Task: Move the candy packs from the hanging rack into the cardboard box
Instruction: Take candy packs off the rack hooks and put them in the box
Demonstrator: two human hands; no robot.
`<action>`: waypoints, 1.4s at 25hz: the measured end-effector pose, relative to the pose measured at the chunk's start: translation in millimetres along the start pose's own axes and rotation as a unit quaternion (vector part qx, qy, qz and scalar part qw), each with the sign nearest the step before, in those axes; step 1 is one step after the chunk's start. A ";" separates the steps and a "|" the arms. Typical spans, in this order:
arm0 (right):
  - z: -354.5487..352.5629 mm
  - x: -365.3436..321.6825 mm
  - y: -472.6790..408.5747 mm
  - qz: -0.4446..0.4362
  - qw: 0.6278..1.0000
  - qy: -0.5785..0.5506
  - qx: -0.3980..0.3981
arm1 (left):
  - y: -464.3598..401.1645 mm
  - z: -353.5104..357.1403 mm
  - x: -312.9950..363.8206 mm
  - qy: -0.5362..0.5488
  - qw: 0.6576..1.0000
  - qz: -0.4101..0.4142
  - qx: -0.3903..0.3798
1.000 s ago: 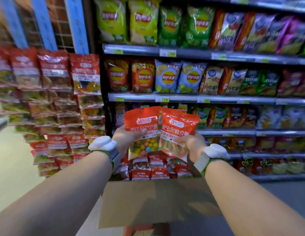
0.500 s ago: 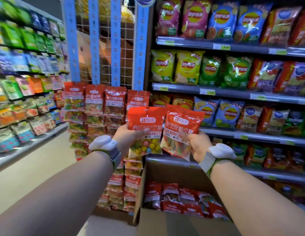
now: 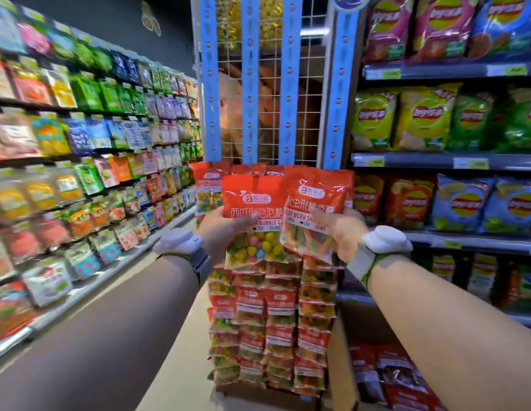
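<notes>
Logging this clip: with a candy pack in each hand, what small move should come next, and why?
Probably lower both packs down and right toward the cardboard box. The left hand holds a bubble gum pack and the right hand a worm candy pack, both raised before the hanging rack; the box already holds packs.

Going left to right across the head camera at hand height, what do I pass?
Aisle shelves of snack packs → left hand → bubble gum pack → worm candy pack → right hand → chip bags on the shelf.
</notes>
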State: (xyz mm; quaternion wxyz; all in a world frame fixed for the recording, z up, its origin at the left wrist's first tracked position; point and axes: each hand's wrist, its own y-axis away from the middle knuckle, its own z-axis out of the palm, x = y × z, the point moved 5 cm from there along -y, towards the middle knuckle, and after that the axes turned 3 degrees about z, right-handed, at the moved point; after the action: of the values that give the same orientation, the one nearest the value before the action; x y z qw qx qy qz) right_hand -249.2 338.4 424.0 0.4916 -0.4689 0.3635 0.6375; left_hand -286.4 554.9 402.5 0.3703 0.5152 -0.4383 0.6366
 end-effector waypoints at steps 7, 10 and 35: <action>76.0 9.9 -61.2 -0.055 0.994 0.097 0.003 | -55.5 -74.2 -4.4 0.019 0.999 0.007 0.033; 93.7 14.4 -114.0 -0.075 0.988 0.133 0.013 | -91.9 -93.6 -12.4 0.004 0.998 0.016 0.064; 180.4 -11.6 -323.5 -0.085 0.941 0.288 0.156 | -315.0 -170.2 -5.0 0.008 0.999 0.040 0.011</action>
State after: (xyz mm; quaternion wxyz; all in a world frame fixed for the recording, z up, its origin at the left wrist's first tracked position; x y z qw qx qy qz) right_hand 21.3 583.5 487.7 0.4847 -0.5792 0.5434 0.3665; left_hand -51.0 822.3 438.8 0.3424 0.4961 -0.4482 0.6601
